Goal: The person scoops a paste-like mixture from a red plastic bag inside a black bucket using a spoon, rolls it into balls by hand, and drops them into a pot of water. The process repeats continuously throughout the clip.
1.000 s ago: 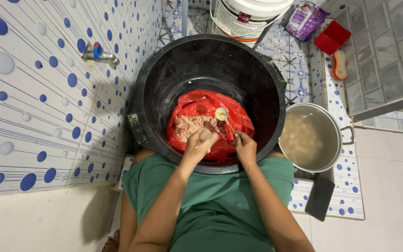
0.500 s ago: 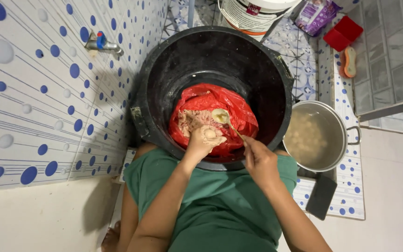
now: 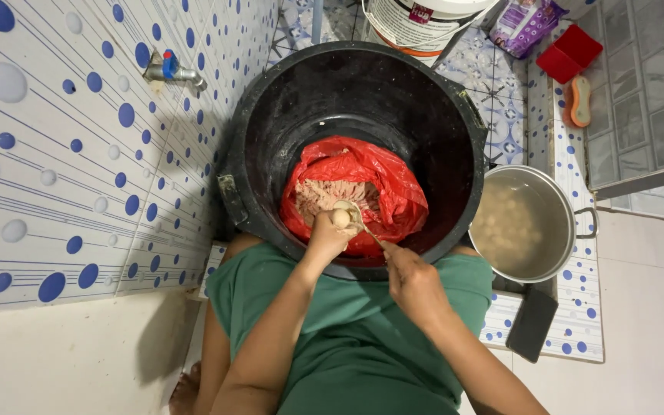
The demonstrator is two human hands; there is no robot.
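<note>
Paste: a pinkish-beige minced paste (image 3: 330, 194) lies in a red plastic bag (image 3: 382, 184) at the bottom of a big black tub (image 3: 270, 138), just beyond the person's lap.
Left hand: the left hand (image 3: 324, 240) is closed in a fist around some paste, and a small round ball (image 3: 340, 218) bulges out at its top.
Right hand: the right hand (image 3: 413, 280) is pinched shut on the handle of a metal spoon (image 3: 355, 219), whose bowl touches the ball.
Handling: the paste looks soft, wet and sticky, probably light in such a portion; the ball would likely deform under any firm pinch, so it is best lifted from beneath with the spoon bowl.
Bag: thin and limp, crumpled open around the paste; its loose edges stand close to both hands.
Pot: a steel pot (image 3: 570, 223) of cloudy water with pale balls stands to the right, just beside the tub.
In the way: the tub's high rim (image 3: 463, 223) rises between bag and pot.
Around: a tap (image 3: 170, 71) on the dotted tile wall at far left; a white bucket (image 3: 416, 23), a purple packet (image 3: 524, 23), a red box (image 3: 574, 52) and a brush (image 3: 579, 101) on the far side; a dark flat object (image 3: 532, 324) below the pot.
</note>
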